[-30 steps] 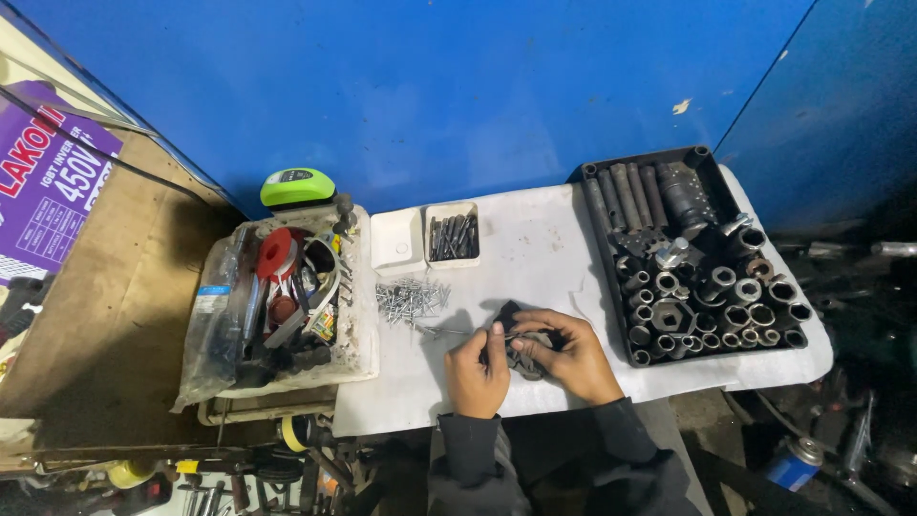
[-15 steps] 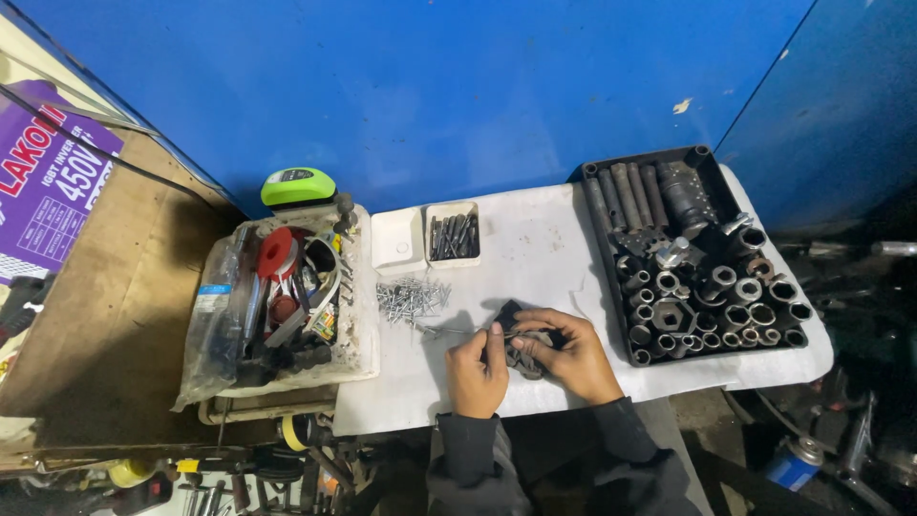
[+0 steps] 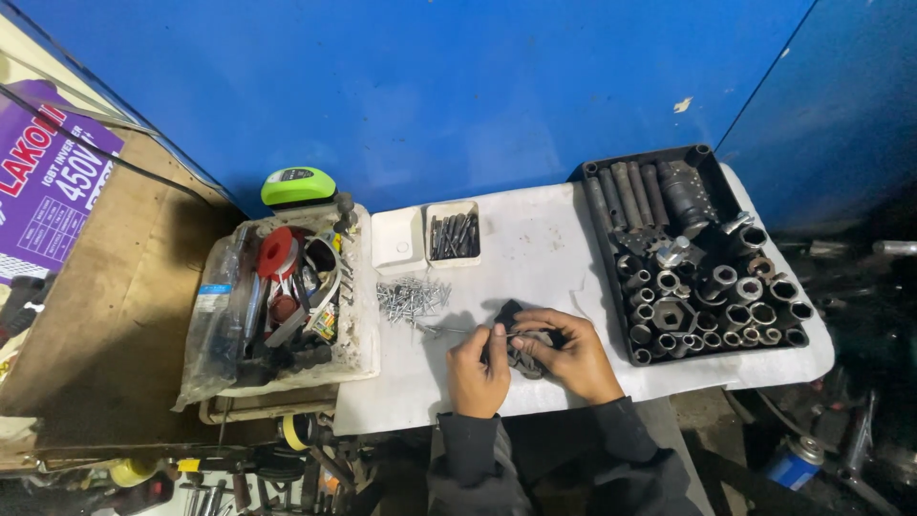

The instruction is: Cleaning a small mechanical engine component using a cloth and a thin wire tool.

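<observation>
Both of my hands are closed on one small dark metal part at the near edge of the white table, my left hand pinching its left end, my right hand curled round the rest. Loose screws lie just to the left, bits sit in a small white box, and the black socket tray on the right looks nearly full. Sorting seems well along to me, with this part and the screws left.

- A small dark, lumpy metal part, held between both hands just above the white counter, right of the loose nails.
</observation>
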